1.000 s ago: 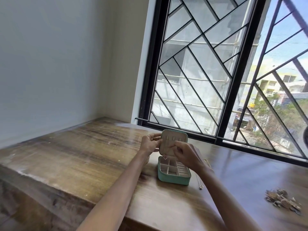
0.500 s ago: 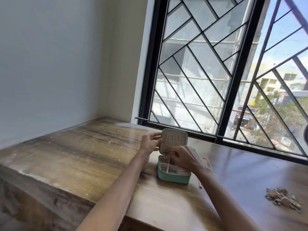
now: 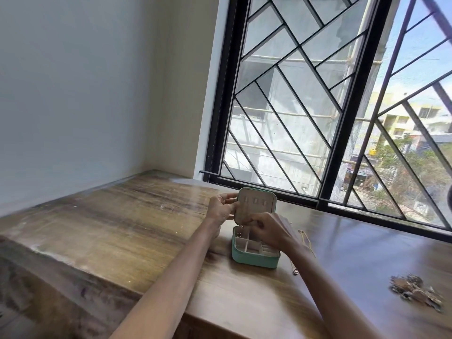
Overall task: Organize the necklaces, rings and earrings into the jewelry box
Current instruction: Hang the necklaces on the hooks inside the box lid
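Note:
A small green jewelry box (image 3: 254,260) stands open on the wooden table, its beige lid (image 3: 255,204) upright. My left hand (image 3: 220,209) grips the lid's left edge. My right hand (image 3: 267,230) is over the box's back compartments, its fingers curled at the lid's lower pocket, pinching a thin necklace (image 3: 241,227) whose small pendant hangs at the lid's lower left. A second chain (image 3: 305,239) lies on the table right of the box, partly hidden by my right forearm, with its pendant (image 3: 295,272) near the box's front corner.
A heap of mixed jewelry (image 3: 415,291) lies at the table's right. The wooden table (image 3: 122,228) runs left to a white wall. A barred window (image 3: 318,118) stands directly behind the box.
My right hand has dropped from the lid's upper hooks down to the lid's lower edge over the compartments. My left hand keeps holding the lid.

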Demonstrator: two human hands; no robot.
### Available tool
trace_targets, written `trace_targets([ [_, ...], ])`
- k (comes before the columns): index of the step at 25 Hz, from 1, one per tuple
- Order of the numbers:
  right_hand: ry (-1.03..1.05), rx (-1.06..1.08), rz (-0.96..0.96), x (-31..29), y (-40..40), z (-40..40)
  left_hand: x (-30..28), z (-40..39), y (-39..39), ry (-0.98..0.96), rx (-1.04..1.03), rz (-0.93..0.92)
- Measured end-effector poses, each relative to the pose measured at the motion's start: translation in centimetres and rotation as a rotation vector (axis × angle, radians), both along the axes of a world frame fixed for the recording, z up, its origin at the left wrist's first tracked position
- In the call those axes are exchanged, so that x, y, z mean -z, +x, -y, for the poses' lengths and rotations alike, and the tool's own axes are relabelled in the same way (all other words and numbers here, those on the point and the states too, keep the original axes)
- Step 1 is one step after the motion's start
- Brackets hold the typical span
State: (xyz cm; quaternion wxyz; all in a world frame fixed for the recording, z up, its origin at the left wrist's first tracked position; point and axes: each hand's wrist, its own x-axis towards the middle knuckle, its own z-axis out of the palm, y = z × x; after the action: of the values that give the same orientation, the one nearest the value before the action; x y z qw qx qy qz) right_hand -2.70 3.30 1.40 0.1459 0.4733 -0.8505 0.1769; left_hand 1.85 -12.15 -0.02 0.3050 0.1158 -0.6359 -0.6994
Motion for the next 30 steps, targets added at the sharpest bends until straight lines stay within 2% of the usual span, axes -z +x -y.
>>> trace_targets([
  [5, -0.210, 0.163, -0.006, -0.8, 0.0, -0.1, 0.1, 0.0, -0.1, 0.008, 0.001, 0.007],
  [10, -0.062, 0.304, 0.054, -0.6, 0.3, 1.0, 0.1, -0.1, -0.1, 0.016, -0.015, -0.003],
  [14, -0.029, 0.352, 0.141, -0.8, 0.4, 2.0, 0.0, -0.1, -0.1, 0.021, -0.018, -0.012],
  [19, -0.052, 0.394, 0.230, -0.8, 0.5, 2.8, 0.0, -0.1, -0.1, 0.034, -0.027, -0.013],
  [30, -0.078, 0.415, 0.272, -1.7, 0.7, 4.0, -0.1, -0.6, 0.1, 0.037, -0.012, -0.018],
])
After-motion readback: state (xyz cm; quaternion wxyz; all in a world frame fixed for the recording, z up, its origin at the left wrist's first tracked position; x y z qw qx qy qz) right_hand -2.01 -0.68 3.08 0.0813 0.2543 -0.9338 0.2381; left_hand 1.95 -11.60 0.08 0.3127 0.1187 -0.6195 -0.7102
